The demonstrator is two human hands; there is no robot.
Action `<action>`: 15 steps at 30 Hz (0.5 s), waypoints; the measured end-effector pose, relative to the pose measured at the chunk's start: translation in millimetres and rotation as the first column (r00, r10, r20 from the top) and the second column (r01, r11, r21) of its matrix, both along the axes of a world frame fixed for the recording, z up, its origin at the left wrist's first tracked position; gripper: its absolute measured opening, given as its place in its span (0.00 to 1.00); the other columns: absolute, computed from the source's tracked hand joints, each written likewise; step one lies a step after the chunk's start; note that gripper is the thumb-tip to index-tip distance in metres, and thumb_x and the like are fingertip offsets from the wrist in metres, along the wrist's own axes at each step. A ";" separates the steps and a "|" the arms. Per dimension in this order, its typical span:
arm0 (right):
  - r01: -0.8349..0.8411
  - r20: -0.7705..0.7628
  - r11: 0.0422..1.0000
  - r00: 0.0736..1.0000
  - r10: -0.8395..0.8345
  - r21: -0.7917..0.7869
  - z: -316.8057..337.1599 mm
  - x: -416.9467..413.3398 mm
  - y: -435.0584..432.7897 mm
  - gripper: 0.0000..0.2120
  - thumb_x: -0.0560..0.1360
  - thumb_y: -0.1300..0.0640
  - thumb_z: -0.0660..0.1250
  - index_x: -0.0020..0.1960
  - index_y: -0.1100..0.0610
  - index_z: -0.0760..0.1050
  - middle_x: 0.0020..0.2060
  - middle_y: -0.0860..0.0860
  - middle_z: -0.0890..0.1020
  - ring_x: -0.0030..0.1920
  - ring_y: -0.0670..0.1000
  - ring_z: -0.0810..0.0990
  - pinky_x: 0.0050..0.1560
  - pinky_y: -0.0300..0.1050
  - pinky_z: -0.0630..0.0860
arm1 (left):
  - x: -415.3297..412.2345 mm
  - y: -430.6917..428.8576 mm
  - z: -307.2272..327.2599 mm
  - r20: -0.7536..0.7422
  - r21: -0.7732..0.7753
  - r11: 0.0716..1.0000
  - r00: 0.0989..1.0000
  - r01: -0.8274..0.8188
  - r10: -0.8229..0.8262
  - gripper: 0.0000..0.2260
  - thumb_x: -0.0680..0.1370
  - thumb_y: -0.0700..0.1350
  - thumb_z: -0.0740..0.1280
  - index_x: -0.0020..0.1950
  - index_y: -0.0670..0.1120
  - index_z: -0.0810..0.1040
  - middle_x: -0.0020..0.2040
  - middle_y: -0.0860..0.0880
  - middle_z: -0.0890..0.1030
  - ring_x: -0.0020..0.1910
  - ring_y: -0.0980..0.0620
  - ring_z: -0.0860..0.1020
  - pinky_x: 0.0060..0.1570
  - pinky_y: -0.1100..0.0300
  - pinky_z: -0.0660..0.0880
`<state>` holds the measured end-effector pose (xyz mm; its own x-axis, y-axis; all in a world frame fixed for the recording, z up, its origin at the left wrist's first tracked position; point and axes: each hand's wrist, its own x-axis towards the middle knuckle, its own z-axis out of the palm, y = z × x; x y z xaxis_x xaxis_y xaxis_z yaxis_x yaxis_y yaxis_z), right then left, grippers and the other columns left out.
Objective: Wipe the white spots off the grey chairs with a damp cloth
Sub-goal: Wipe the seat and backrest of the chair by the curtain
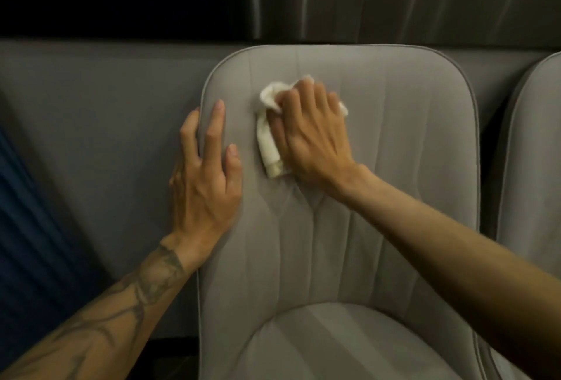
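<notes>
A grey upholstered chair (394, 142) fills the middle of the view, its backrest facing me and its seat cushion (349, 346) below. My right hand (312, 139) grips a bunched white cloth (268, 139) and presses it against the upper backrest. My left hand (206, 176) rests on the backrest's left edge, outer fingers wrapped over the piping, forefinger and thumb flat on the front. No white spots show on the visible fabric.
A second grey chair (534, 167) stands close at the right. Behind both runs a grey panel (91, 124) under a dark, glossy counter edge (273, 3). Dark blue fabric (27, 227) shows at the far left.
</notes>
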<state>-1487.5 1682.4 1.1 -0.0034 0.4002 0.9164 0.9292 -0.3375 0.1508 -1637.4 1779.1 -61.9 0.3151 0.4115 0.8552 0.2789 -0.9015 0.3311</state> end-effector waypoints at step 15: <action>0.049 -0.200 0.980 0.980 -0.009 0.192 -13.8 -16.9 19.3 0.08 0.80 0.50 0.59 0.53 0.55 0.69 0.48 0.55 0.73 0.46 0.56 0.70 0.48 0.52 0.67 | -1.1 -0.5 -0.1 0.013 -0.024 0.999 0.999 0.047 -0.046 0.24 0.86 0.52 0.53 0.83 0.56 0.58 0.79 0.43 0.63 0.60 0.40 0.77 0.44 0.47 0.79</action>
